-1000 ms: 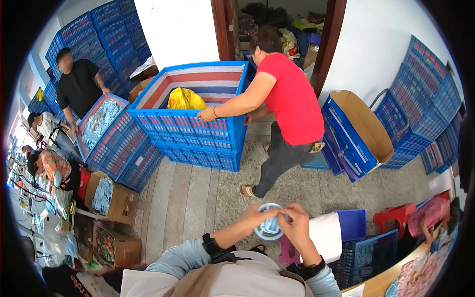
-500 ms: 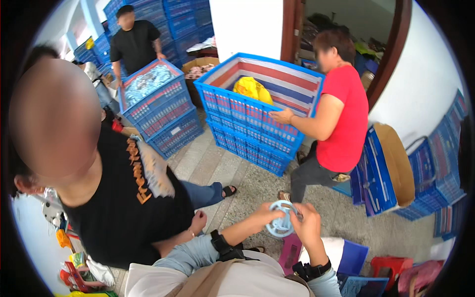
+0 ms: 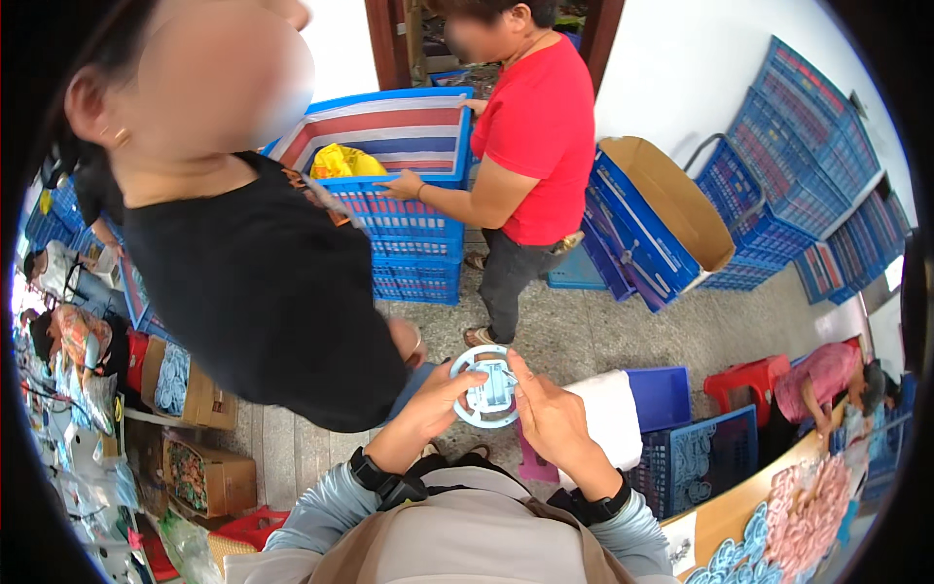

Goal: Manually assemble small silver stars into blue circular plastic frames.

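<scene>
Between my two hands is a light-blue plastic toy steering wheel (image 3: 496,387), a round rim with a boxy middle. My left hand (image 3: 436,407) grips its left side, the thumb lying over the middle. On the right side, my right hand (image 3: 553,417) pinches the rim with thumb and fingers. The wheel is held up in front of my body, its face toward me. Fingers behind it are hidden.
A person in black (image 3: 263,292) stands close at my left. Beyond, a person in red (image 3: 540,146) holds a large blue crate (image 3: 413,209). Pink and light-blue rings (image 3: 808,511) cover a table at lower right. Boxes (image 3: 219,477) line the left; stacked crates (image 3: 803,136) stand right.
My view has swung right and down, bringing the table of rings into sight. The person in black is nearer and more turned. Both my hands still hold the wheel, now face-on.
</scene>
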Demonstrator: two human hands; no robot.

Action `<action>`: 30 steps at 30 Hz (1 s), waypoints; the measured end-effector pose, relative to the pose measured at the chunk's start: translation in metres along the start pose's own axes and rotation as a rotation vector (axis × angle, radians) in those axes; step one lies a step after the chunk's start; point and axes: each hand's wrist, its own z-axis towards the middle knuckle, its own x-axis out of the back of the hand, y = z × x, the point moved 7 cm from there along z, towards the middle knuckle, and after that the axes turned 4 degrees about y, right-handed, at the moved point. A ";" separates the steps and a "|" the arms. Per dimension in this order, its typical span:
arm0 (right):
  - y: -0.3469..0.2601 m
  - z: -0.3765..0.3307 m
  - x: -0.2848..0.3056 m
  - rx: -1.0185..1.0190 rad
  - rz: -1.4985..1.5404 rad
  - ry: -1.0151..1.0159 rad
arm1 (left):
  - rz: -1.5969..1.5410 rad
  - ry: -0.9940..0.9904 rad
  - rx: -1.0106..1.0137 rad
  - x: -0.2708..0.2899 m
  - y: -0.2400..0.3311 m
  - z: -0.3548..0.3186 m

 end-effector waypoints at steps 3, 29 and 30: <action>0.002 -0.016 0.017 -0.037 0.054 0.186 | 0.009 0.065 0.026 0.002 -0.024 0.004; 0.069 -0.021 0.025 -0.258 0.888 0.209 | 0.367 -0.160 -0.063 -0.074 -0.022 0.005; 0.066 -0.010 0.025 -0.259 0.895 0.223 | 0.339 -0.129 -0.045 -0.071 -0.011 0.006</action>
